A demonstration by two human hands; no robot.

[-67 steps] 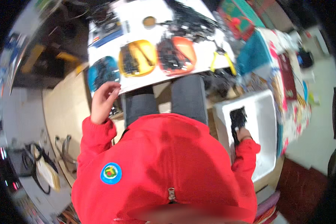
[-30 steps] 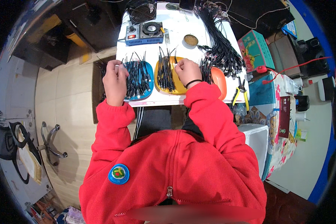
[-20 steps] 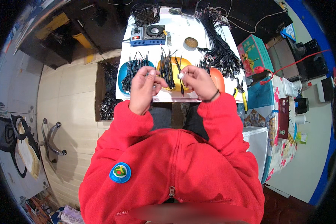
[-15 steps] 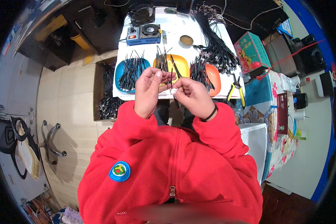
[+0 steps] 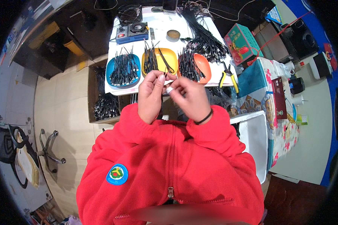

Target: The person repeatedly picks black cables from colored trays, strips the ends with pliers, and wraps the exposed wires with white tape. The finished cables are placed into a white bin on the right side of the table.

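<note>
My left hand is closed in a pinch just in front of the yellow tray. A short, thin black cable shows at its fingertips, mostly hidden. Close beside it, my right hand has its fingers bent inward, with something small and white at the thumb and fingertips; I cannot make out what it is. Black tweezers lie in the yellow tray beside a bunch of black cables. More short black cables fill the blue tray and part of the orange tray.
Yellow-handled pliers lie at the table's right edge. Behind the trays are a blue heating device, a round tin and a big cable bundle. A carton of cables stands left, a white bin right.
The whole view has shifted, so the table sits further left and up. My hands stay close together, lower relative to the trays, and my right fingers have turned inward.
</note>
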